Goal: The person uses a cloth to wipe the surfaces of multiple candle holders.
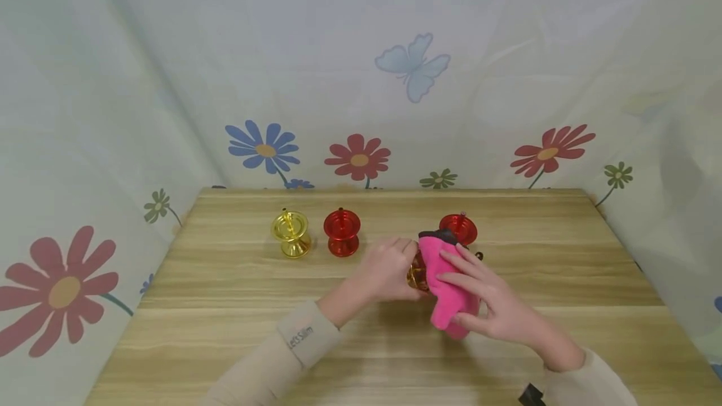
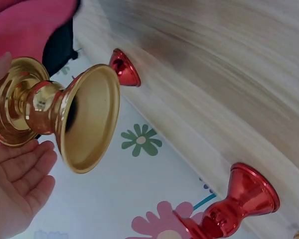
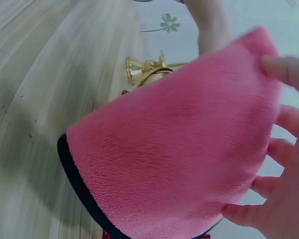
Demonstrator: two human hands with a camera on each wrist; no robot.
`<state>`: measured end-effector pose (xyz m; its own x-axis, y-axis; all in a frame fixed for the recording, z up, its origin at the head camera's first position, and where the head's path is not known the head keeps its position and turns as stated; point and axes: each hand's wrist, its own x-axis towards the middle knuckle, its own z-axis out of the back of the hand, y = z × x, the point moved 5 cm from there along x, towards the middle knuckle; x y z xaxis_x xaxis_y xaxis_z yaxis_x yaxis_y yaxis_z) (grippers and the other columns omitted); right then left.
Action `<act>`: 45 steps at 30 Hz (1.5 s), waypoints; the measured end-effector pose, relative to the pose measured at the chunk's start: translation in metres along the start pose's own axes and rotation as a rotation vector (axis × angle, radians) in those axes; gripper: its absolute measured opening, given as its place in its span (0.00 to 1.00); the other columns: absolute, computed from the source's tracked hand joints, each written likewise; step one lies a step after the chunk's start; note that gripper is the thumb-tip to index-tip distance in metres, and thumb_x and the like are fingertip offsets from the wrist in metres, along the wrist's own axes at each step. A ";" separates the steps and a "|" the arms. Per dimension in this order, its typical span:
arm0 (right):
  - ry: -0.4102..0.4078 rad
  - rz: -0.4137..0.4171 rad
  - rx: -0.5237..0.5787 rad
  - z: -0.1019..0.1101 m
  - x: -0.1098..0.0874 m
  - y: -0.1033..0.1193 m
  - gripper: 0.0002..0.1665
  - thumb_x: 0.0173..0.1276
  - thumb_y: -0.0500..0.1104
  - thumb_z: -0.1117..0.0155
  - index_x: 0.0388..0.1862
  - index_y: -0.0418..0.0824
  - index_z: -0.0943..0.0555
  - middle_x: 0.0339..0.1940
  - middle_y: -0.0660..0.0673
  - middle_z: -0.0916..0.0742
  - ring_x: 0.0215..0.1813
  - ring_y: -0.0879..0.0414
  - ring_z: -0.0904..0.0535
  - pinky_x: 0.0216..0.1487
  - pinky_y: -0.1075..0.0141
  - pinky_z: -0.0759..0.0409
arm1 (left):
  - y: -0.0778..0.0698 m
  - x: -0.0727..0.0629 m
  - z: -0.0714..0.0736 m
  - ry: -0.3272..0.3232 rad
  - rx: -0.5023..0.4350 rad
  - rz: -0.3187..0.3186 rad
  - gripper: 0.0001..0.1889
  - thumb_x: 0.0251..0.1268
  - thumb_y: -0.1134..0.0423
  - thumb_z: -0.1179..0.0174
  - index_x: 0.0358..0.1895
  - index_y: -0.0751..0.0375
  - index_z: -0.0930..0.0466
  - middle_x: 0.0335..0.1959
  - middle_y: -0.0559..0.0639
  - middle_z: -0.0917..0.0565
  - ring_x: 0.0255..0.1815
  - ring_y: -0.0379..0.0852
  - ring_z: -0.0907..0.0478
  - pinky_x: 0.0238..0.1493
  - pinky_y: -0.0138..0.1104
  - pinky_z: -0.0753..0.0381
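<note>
My left hand (image 1: 389,268) grips a gold candle holder (image 1: 417,274), which lies on its side above the table. In the left wrist view, the holder's hollow foot (image 2: 92,119) faces away from the palm, and its dish is between thumb and fingers. With my right hand (image 1: 491,299) I hold a pink cloth (image 1: 448,281) with a black edge, its thumb and fingers pinching one side in the right wrist view. The cloth drapes over the dish end of the holder and hides most of it. Just behind the cloth stands a red candle holder (image 1: 459,227), partly covered.
On the left of the wooden table (image 1: 225,281) stand an upright gold candle holder (image 1: 290,234) and an upright red candle holder (image 1: 342,232), side by side. A pale curtain (image 1: 316,49) printed with flowers and a butterfly hangs behind the table.
</note>
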<state>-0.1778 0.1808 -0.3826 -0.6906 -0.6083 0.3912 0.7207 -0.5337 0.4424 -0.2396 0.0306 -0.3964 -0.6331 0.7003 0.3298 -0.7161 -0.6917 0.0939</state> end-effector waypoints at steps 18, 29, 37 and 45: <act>-0.468 0.307 -0.368 0.001 0.012 0.018 0.21 0.67 0.50 0.51 0.46 0.36 0.21 0.49 0.37 0.19 0.49 0.44 0.25 0.61 0.68 0.34 | -0.008 -0.002 0.032 -0.166 0.090 -0.105 0.37 0.39 0.30 0.48 0.41 0.61 0.23 0.39 0.49 0.18 0.40 0.41 0.22 0.43 0.28 0.23; -0.498 0.458 -0.558 -0.001 0.019 0.031 0.15 0.67 0.43 0.53 0.34 0.43 0.17 0.33 0.41 0.16 0.31 0.47 0.25 0.29 0.60 0.28 | -0.014 -0.005 0.040 -0.210 0.106 -0.200 0.37 0.36 0.29 0.47 0.41 0.59 0.23 0.38 0.47 0.18 0.40 0.41 0.23 0.40 0.26 0.22; -0.397 0.437 -0.598 -0.005 0.025 0.033 0.15 0.65 0.41 0.56 0.28 0.45 0.20 0.27 0.42 0.19 0.28 0.50 0.26 0.25 0.61 0.27 | -0.021 -0.009 0.046 -0.276 0.150 -0.245 0.36 0.35 0.28 0.46 0.38 0.58 0.24 0.36 0.47 0.18 0.38 0.41 0.23 0.41 0.27 0.22; -0.275 0.310 -0.551 -0.007 0.026 0.027 0.19 0.65 0.44 0.64 0.30 0.45 0.22 0.27 0.44 0.20 0.25 0.52 0.27 0.26 0.64 0.28 | -0.025 -0.018 0.040 -0.386 0.195 -0.203 0.39 0.36 0.27 0.47 0.42 0.58 0.23 0.42 0.48 0.19 0.44 0.43 0.23 0.49 0.33 0.25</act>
<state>-0.1754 0.1462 -0.3661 -0.3850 -0.6487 0.6565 0.7628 -0.6241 -0.1693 -0.1991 0.0283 -0.3672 -0.3041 0.7332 0.6083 -0.7219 -0.5940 0.3551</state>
